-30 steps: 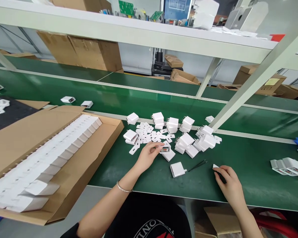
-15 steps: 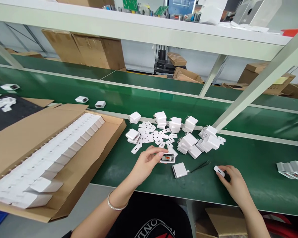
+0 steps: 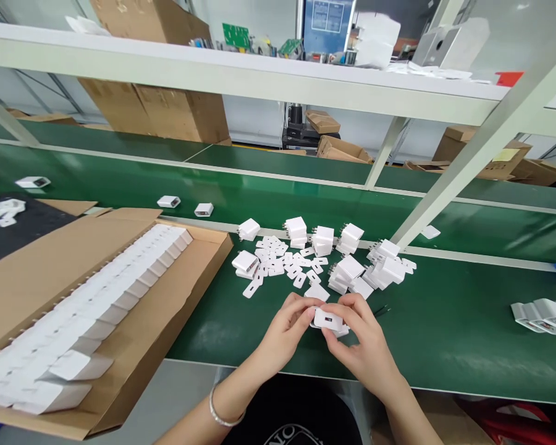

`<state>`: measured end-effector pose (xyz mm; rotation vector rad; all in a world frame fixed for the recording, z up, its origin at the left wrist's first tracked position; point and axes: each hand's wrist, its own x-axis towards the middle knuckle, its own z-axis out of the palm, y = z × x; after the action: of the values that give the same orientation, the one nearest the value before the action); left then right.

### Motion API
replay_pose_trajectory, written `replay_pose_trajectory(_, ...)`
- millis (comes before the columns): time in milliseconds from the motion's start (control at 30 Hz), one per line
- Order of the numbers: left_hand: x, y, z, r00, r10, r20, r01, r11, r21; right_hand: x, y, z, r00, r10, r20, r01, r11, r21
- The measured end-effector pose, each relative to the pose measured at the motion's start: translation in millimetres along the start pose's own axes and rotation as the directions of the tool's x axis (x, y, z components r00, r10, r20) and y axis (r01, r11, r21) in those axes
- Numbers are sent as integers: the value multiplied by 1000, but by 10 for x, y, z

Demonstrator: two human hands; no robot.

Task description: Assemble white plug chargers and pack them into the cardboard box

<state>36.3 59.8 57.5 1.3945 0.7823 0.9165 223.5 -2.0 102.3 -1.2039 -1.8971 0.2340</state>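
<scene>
My left hand [image 3: 287, 326] is closed around a white charger housing [image 3: 312, 322], mostly hidden by the fingers and the cap. Against its open end, my right hand [image 3: 362, 337] pinches a white end cap [image 3: 328, 319] with a small slot; whether the cap is seated I cannot tell. Another white charger [image 3: 341, 332] lies partly hidden under the right fingers. Just behind that hand, the dark thin tips of what look like tweezers [image 3: 382, 310] show on the green bench. Loose white caps [image 3: 271, 254] are scattered beyond both hands.
An open cardboard box [image 3: 167, 309] with rows of white chargers [image 3: 92, 303] stands on the left. White chargers with prongs [image 3: 347, 269] are piled behind the hands. Open housings [image 3: 542, 315] sit at the right. A slanted shelf post [image 3: 467, 154] rises from the bench's back edge.
My right hand has come left with the end cap, bringing it to the housing in my left hand. The open end with its inner parts is now covered. The view has tilted up slightly.
</scene>
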Motion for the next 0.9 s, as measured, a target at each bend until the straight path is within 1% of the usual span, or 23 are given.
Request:
replay_pose_trajectory(133, -33, -5, -17, 1000, -8, 18, 9, 999, -46, 26, 4, 17, 1000, 15, 17, -15, 999, 29)
replay_pose_trajectory(233, -38, -4, -36, 1000, -18, 23, 19, 998, -65, 12, 24, 35, 997, 57, 43, -60, 995, 79)
replay_pose_trajectory(300, -41, 0, -53, 1000, -17, 13, 18, 998, -62, -7, 52, 59, 991, 102, 88, -115, 982, 150)
replay_pose_trajectory(367, -47, 4, -68, 1000, -15, -4, 15, 999, -46, -28, 89, 102, 982, 168, 83, -184, 947, 262)
replay_pose_trajectory(400, -51, 5, -72, 1000, -13, -15, 12, 999, -39, -36, 108, 132, 975, 217, 57, -224, 921, 318)
replay_pose_trajectory(467, -60, 2, -69, 999, -1, -36, 0, 999, -33, -48, 138, 204, 942, 335, 9, -312, 866, 392)
replay_pose_trajectory(500, -63, -2, -61, 999, 8, -46, -10, 999, -36, -50, 148, 241, 922, 387, 9, -358, 843, 402)
replay_pose_trajectory(567, -66, -9, -39, 998, 27, -64, -30, 998, -46, -50, 151, 306, 890, 449, 74, -441, 810, 387)
replay_pose_trajectory(633, -65, -12, -11, 996, 41, -73, -46, 997, -62, -46, 136, 353, 866, 474, 157, -497, 785, 370)
replay_pose_trajectory(700, -66, -5, 14, 996, 50, -79, -56, 995, -78, -39, 113, 379, 845, 495, 204, -534, 759, 373)
replay_pose_trajectory(767, -73, 16, 30, 996, 51, -78, -58, 995, -85, -31, 93, 395, 838, 505, 208, -544, 744, 388)
replay_pose_trajectory(900, -105, 71, 12, 998, 43, -36, -45, 996, -78, -16, 72, 414, 856, 488, 167, -510, 750, 421)
